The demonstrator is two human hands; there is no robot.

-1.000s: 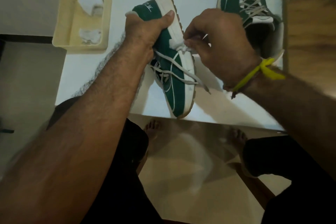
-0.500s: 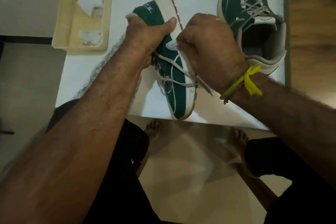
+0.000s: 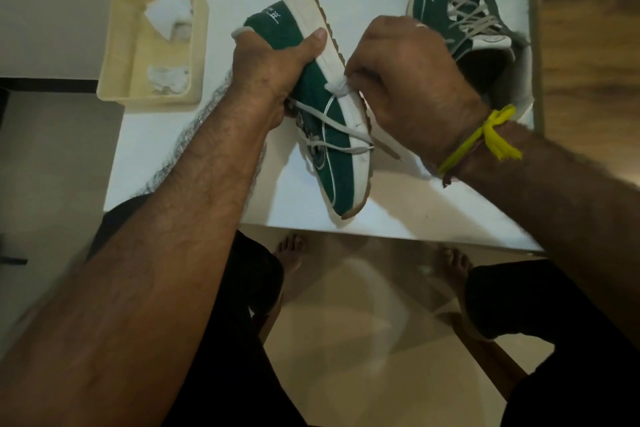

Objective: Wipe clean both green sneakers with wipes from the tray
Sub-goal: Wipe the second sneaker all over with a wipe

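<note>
We see the left hand wrapped around the heel end of one green sneaker, thumb laid across the green upper, fingers curled behind it. That sneaker is tipped on its side, heel up and away from us, toe pointing down toward the near edge of the white counter; we can't tell whether the toe touches the counter. Its white midsole faces right, loose laces hang across the side. The right hand pinches a small white wipe between curled fingers and thumb, pressing it on the white midsole about mid-length, just below the left thumb. A ring shows on one right finger, and a yellow band is tied at the right wrist. The second green sneaker sits upright at the far right corner of the counter, toe away from us, laces tied across, opening partly hidden behind the right hand. The cream tray stands at the far left corner of the counter, well apart from both sneakers, with two crumpled white wipes inside, one at the far end and one at the near end. Below the counter edge we note bare feet on a pale floor and dark shorts on both legs.
</note>
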